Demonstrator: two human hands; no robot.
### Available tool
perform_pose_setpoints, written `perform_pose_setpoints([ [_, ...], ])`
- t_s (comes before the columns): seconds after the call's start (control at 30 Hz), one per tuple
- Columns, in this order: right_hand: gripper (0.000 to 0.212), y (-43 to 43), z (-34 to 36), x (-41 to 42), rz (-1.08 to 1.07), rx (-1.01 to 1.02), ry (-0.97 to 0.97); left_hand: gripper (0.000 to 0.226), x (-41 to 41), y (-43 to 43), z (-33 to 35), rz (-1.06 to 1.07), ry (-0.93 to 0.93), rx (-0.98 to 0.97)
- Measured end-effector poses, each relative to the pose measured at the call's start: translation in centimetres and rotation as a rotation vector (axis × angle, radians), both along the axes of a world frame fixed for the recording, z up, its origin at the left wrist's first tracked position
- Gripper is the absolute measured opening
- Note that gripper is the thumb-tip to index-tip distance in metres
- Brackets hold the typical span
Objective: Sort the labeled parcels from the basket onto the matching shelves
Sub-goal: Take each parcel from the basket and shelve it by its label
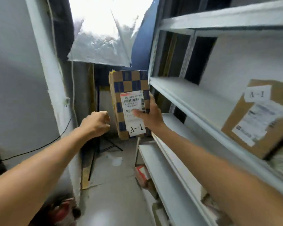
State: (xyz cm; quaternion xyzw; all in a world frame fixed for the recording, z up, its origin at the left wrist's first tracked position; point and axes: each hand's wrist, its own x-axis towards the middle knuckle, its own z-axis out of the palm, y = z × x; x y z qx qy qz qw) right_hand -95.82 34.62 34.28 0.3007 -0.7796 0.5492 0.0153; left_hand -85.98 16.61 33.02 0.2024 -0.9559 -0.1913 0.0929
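Thumb across the shipping label (pixel 133 103), fingers (pixel 152 99) wrapped behind, the right hand (pixel 149 115) grips the checkered parcel (pixel 129 98) upright with its A-1 tag facing the person, likely for reading. The parcel hangs just left of the shelving (pixel 186 98). Further left, the left hand (pixel 96 123) is curled on nothing. On the shelving sits a brown box (pixel 258 121), also tagged A-1. No basket shows.

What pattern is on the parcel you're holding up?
The parcel is brown cardboard with a blue checkerboard pattern, seen best in the head view.
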Motion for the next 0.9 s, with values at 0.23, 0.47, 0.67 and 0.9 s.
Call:
perform_pose_setpoints([
  [0.23, 0.074, 5.4, 2.0, -2.1, -0.299, -0.058, -0.014, 0.028, -9.3, 2.9, 3.1, -0.285, 0.068, -0.069],
  [0.47, 0.086, 8.3, -3.0, -1.1, -0.579, -0.011, -0.131, 0.029, -12.1, 5.5, -1.7, -0.534, -0.010, 0.088],
  [0.67, 0.071, 7.9, -8.2, -0.4, -0.668, -0.008, -0.209, 0.032, -13.8, 5.2, -7.0, -0.625, -0.177, 0.106],
  [0.9, 0.069, 8.5, -0.3, -7.0, -0.798, -0.251, -0.023, 0.030, -20.9, 5.4, -2.3, -0.637, -0.053, 0.078],
])
